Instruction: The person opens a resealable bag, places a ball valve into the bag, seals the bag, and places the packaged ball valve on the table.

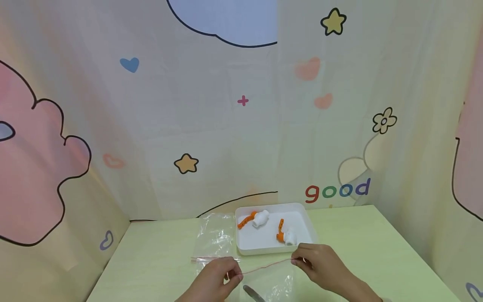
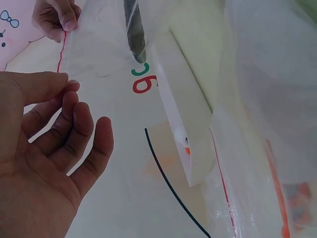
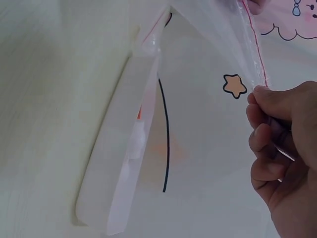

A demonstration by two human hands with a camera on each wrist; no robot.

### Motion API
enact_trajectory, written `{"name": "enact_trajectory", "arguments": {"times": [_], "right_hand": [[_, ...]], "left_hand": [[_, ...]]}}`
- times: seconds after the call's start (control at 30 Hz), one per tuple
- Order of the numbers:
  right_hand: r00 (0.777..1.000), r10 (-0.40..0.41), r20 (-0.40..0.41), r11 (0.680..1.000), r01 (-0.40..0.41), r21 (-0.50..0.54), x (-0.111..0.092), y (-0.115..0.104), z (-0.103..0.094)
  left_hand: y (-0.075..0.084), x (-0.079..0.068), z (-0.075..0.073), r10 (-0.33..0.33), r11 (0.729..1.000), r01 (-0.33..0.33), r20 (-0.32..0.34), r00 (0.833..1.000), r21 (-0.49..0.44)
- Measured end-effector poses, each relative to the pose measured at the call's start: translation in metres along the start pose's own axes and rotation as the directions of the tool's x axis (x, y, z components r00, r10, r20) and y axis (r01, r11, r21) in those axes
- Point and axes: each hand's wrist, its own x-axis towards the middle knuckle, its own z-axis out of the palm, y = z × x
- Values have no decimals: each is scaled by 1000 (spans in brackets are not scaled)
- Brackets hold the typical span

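Left hand and right hand each pinch, thumb meeting forefinger, one end of a clear zip bag's red-lined edge, other fingers bent; it spans nearside of a white tray holding two orange-handled valve-like pieces.

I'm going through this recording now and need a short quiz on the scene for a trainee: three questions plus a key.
1. How many orange-and-white pieces lie in the white tray?
2. True or false: the left hand and right hand both pinch one clear bag along its red-lined edge.
3. In the head view, where does the second clear bag lie? a) right of the tray b) left of the tray c) inside the tray

Key: 1. Two. 2. True. 3. b.
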Motion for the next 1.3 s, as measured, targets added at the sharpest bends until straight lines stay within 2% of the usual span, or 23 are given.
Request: {"name": "enact_trajectory", "arguments": {"times": [0.17, 0.47, 0.7, 0.93, 1.1, 1.23, 1.3], "right_hand": [[998, 33, 45, 996, -29, -85, 6, 13, 11], [984, 112, 138, 991, -100, -92, 12, 29, 26], [963, 186, 196, 978, -163, -127, 12, 40, 38], [937, 243, 249, 963, -202, -176, 12, 49, 51], [927, 279, 252, 953, -235, -192, 13, 51, 57], [916, 329, 231, 935, -281, -217, 13, 49, 58], [917, 344, 202, 925, -295, -239, 13, 47, 56]], "left_hand": [[-8, 8, 3, -24, 999, 23, 25, 999, 28], [-29, 25, 7, -56, 994, 50, 53, 997, 98], [-42, 34, 14, -74, 988, 64, 66, 995, 141], [-54, 41, 26, -136, 976, 115, 104, 985, 187], [-58, 41, 29, -168, 971, 146, 104, 980, 187], [-59, 40, 25, -203, 968, 185, 92, 975, 171], [-59, 39, 22, -210, 966, 194, 80, 974, 170]]}}
